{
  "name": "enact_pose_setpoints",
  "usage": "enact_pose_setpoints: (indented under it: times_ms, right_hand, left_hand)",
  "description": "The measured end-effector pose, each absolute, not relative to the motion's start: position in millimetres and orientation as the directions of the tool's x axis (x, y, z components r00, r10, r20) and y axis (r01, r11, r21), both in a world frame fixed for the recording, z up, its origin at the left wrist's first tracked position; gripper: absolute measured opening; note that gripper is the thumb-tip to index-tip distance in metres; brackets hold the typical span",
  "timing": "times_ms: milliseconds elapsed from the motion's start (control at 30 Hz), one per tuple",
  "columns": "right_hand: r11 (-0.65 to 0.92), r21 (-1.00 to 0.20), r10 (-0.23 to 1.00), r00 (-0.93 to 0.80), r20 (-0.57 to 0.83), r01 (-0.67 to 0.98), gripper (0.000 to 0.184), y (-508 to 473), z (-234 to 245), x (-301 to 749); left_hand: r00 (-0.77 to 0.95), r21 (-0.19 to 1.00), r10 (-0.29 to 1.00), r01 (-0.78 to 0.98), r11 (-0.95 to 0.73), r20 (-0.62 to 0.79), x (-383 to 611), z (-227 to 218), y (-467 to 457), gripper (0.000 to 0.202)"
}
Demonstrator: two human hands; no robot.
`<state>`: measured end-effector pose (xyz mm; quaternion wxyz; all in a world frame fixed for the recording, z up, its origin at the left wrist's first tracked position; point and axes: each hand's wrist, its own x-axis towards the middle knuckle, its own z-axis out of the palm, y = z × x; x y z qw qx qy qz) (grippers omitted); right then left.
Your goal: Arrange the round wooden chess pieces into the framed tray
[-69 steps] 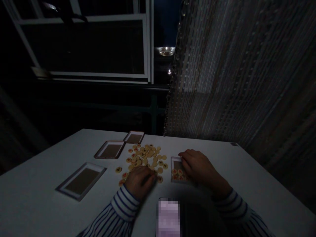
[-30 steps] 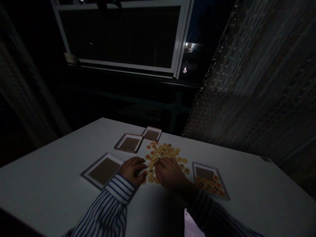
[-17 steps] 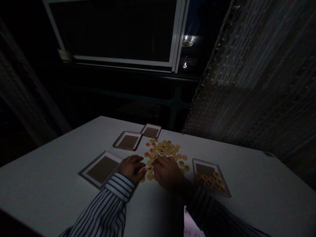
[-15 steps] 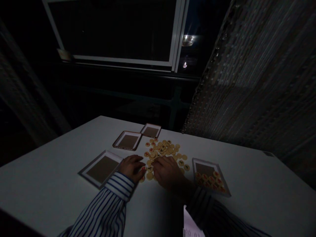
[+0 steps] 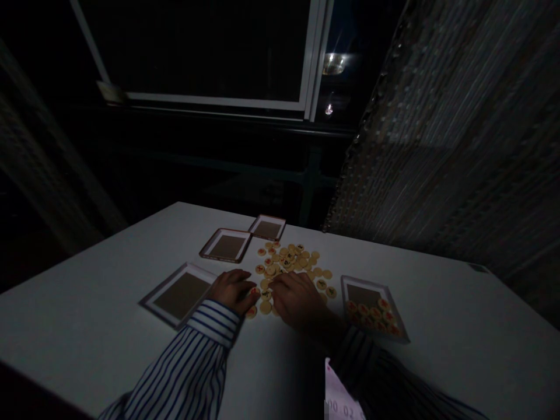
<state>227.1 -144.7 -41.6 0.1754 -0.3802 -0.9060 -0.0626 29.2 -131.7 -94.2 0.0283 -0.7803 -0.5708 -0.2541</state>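
Round wooden Chinese chess pieces (image 5: 289,256) lie in a loose heap, some marked red or black, others plain side up. At the heap's near left edge, my left hand (image 5: 231,290) has a red-marked piece (image 5: 254,290) between thumb and forefinger. Over the near middle of the heap, my right hand (image 5: 300,298) is palm down with bent fingers. Its fingertips are close to a black-marked piece (image 5: 265,294). What they grip, if anything, is hidden. To the right, a clear-edged tray (image 5: 345,286) holds rows of red-marked pieces.
Beside my left hand is an empty pale-rimmed tray (image 5: 164,283). Two brown-rimmed trays (image 5: 213,256) stand farther back, corners nearly touching. A lit timer screen (image 5: 339,396) sits by my right forearm. Bead curtains (image 5: 437,116) hang beyond the white table (image 5: 109,280); the room is dark.
The view tips down slightly. My left thumb shifts closer to the forefinger and the red-marked piece there moves a little away from me. My right hand stays nearly in place.
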Motion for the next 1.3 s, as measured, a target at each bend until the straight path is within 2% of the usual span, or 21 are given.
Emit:
enact_pose_setpoints:
  times_ms: [533, 800, 1067, 1300]
  right_hand:
    - [0.703, -0.055, 0.677, -0.644, 0.356, 0.709, 0.02, -144.8, -40.0, 228.1]
    - [0.714, -0.06, 0.666, -0.649, 0.368, 0.698, 0.02, -144.2, -42.7, 228.7]
    - [0.701, -0.072, 0.676, -0.63, 0.382, 0.709, 0.018, -143.6, -44.4, 228.7]
    - [0.698, -0.085, 0.68, -0.622, 0.388, 0.711, 0.019, -143.8, -43.6, 230.0]
  left_hand:
    - [0.243, 0.26, 0.865, 0.887, -0.382, 0.439, 28.1, -96.2, -127.3, 0.027]
    - [0.274, 0.214, 0.869, 0.898, -0.385, 0.412, 25.8, -98.3, -125.0, 0.027]
    - [0.269, 0.275, 0.84, 0.86, -0.429, 0.471, 28.6, -87.9, -126.1, 0.03]
    - [0.173, 0.322, 0.821, 0.86, -0.395, 0.544, 39.3, -73.2, -135.5, 0.027]
